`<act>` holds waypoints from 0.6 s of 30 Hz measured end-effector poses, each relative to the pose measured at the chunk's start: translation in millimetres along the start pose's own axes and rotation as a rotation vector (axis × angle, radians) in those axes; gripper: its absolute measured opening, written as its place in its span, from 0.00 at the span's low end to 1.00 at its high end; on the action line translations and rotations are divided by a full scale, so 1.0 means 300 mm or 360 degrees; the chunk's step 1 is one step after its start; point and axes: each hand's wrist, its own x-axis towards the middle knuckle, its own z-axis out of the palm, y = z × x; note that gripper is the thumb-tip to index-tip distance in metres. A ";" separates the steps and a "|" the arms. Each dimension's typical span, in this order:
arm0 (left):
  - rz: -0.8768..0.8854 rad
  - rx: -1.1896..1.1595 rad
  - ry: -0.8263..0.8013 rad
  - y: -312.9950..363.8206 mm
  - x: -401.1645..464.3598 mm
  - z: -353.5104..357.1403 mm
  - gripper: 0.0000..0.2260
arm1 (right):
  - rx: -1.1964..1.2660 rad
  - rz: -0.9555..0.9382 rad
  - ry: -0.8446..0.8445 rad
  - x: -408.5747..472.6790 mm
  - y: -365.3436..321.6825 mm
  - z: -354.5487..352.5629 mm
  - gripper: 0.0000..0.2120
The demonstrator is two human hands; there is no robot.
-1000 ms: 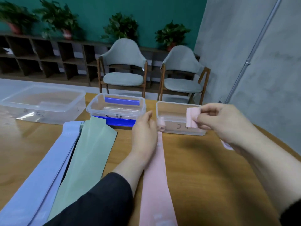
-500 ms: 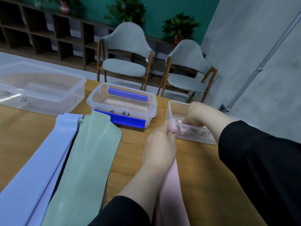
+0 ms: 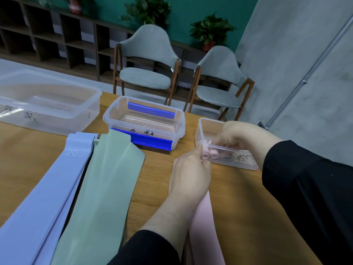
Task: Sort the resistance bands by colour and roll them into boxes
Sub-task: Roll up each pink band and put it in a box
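Both hands have closed in on the pink resistance band, its end now a small roll just before the small clear box. Left hand and right hand pinch it; rolling has barely begun, so next comes steady, tight winding toward the body.

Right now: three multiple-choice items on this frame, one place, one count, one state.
1. Where is the rolled end of the pink resistance band?
A. At the small clear plastic box's near wall
B. Inside the large clear plastic box
C. On a chair

2. How many clear plastic boxes stand on the wooden table?
A. Two
B. Three
C. Five

3. The green resistance band is:
A. Rolled up
B. Lying flat, unrolled
C. Boxed

Answers: 1 A, left hand and right hand pinch the roll by the small clear plastic box. 2 B, three in a row. 3 B, spread along the table.
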 end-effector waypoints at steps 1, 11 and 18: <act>-0.0004 0.0001 0.0003 0.000 0.001 0.002 0.11 | 0.0042 -0.0003 -0.0009 0.002 0.006 0.001 0.18; -0.0005 0.0023 0.0052 -0.005 0.007 0.008 0.16 | 0.0226 -0.0065 -0.0048 0.020 0.047 0.007 0.18; 0.0031 -0.0051 0.0091 -0.014 0.014 0.012 0.12 | 0.0222 -0.0073 -0.0038 0.020 0.052 0.007 0.18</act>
